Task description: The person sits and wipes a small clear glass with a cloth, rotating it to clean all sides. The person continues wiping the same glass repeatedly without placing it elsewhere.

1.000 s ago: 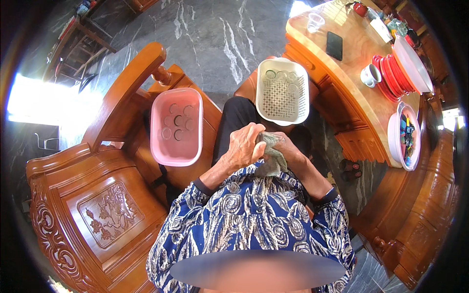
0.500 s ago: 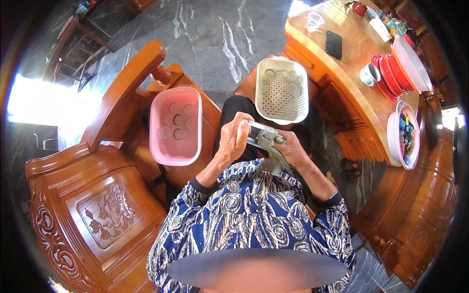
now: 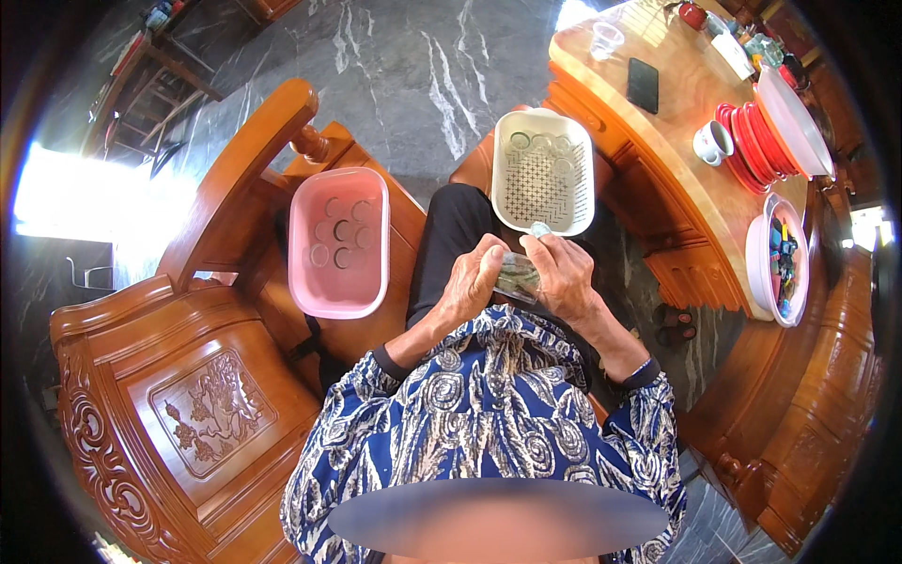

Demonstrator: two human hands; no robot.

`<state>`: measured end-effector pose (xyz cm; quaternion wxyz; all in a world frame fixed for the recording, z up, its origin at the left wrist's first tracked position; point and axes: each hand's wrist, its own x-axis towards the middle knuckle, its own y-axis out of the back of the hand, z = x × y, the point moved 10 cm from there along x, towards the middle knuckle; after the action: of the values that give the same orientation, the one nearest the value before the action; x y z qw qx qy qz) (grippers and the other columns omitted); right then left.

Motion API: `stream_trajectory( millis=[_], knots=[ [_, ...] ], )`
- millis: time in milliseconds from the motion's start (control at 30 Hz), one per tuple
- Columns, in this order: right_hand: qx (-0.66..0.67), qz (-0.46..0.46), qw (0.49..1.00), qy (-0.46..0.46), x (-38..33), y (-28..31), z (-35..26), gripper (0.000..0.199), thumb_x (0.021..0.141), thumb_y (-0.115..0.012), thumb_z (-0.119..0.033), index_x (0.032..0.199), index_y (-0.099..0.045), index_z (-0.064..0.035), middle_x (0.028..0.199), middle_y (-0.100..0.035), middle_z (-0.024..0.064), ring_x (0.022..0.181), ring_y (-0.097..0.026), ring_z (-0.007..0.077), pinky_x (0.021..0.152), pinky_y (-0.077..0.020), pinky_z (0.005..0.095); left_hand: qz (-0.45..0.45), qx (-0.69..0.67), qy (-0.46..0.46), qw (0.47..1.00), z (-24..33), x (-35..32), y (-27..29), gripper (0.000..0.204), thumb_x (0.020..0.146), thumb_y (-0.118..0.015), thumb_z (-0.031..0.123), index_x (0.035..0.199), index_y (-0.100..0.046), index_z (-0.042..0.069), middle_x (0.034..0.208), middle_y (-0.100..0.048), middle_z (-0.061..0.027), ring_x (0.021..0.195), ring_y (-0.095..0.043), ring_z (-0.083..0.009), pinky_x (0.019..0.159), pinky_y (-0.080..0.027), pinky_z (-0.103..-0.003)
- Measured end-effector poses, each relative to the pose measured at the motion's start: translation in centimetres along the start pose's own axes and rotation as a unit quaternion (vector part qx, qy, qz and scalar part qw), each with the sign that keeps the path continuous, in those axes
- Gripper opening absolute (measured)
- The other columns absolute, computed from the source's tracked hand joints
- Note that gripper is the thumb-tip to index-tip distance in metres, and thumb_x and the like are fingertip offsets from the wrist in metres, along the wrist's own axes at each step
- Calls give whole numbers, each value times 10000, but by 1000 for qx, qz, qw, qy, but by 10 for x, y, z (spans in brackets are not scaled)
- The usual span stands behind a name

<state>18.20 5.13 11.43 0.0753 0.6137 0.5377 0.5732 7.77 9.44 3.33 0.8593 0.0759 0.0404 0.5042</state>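
Both hands have risen, gripping a small jar below the white basket of lids.

**Packet in the hands, phone on the table**

A small clear plastic packet, its contents greenish, lay between the left hand and right hand, both gripping it just below the white basket. On the wooden table a dark, flat rectangular phone rested with its screen black, well apart from the packet. No label or sign could be made out.
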Motion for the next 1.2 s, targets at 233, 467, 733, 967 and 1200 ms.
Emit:
stream_trajectory(
  millis=[233, 467, 733, 967, 1200],
  knots=[
    [293, -52, 930, -214, -20, -38, 39, 187, 700, -659, -33, 882, -616, -16, 789, -621, 98, 684, -618, 183, 622, -476, 292, 63, 166, -224, 958, 59, -8, 7, 328, 929, -460, 313, 1030, -530, 9, 823, -588, -178, 721, -612, -333, 637, -478, -369],
    [706, -201, 604, -310, -51, -95, 22, 184, 897, -597, -204, 958, -642, -36, 866, -616, -21, 762, -546, 39, 630, -443, 210, 34, 291, -387, 874, 86, -22, -8, 450, 899, -531, 406, 1057, -530, -15, 882, -584, -172, 751, -622, -322, 646, -524, -387],
    [421, -132, 818, -370, -51, -65, 58, 85, 804, -657, -115, 812, -610, -45, 733, -602, 3, 655, -569, 108, 573, -446, 258, -4, 59, -117, 991, 28, 0, 5, 649, 936, -363, 606, 1180, -441, 9, 863, -583, -147, 693, -572, -231, 623, -465, -333],
    [-25, -61, 996, 53, -16, -7, -11, 175, 732, -674, -100, 872, -597, -29, 767, -583, 87, 682, -625, 231, 587, -480, 308, -63, -60, 68, 994, -21, -4, -14, 646, 949, -278, 642, 977, -533, 50, 753, -524, -28, 630, -442, -100, 542, -353, -248],
    [2, -10, 998, 54, -7, 5, -8, 229, 725, -674, -128, 914, -578, -41, 780, -570, 81, 694, -625, 247, 581, -487, 344, -28, -54, 20, 998, -6, -5, -12, 552, 977, -315, 541, 932, -509, 27, 753, -522, -109, 673, -505, -221, 630, -422, -358]
  ],
)
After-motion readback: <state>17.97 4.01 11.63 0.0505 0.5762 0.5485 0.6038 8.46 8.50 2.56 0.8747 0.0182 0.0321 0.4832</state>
